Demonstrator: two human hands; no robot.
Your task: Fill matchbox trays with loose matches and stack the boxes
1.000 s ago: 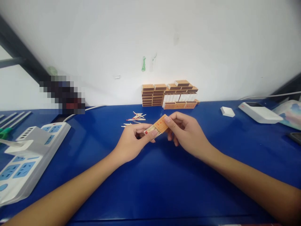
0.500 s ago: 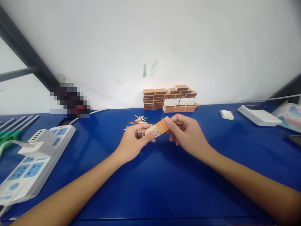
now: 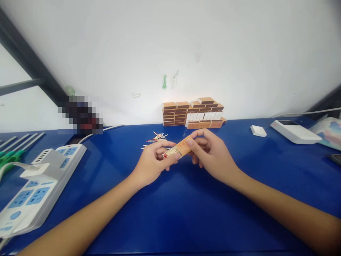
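Between my two hands is a partly open matchbox [image 3: 183,145], tilted up to the right, with red-tipped matches showing at its lower left end. My left hand [image 3: 153,161] grips the tray end, thumb along its near edge. My right hand [image 3: 210,149] pinches the orange sleeve at the upper right end. Behind my left hand, loose matches [image 3: 158,137] lie in a small pile on the blue table [image 3: 170,213]. Stacked matchboxes [image 3: 174,115] stand behind them near the wall, with more matchboxes [image 3: 205,115] piled to their right.
On the left lie a white power strip [image 3: 39,192] with a plugged-in adapter and some green-handled rods [image 3: 12,158]. At the right are a small white block [image 3: 258,131], a white device [image 3: 295,131] and a patterned bag [image 3: 330,133]. A cable runs along the wall.
The orange sleeve has slid toward my left hand, covering more of the tray and leaving less of the matches exposed. Both hands are closer together on the box.
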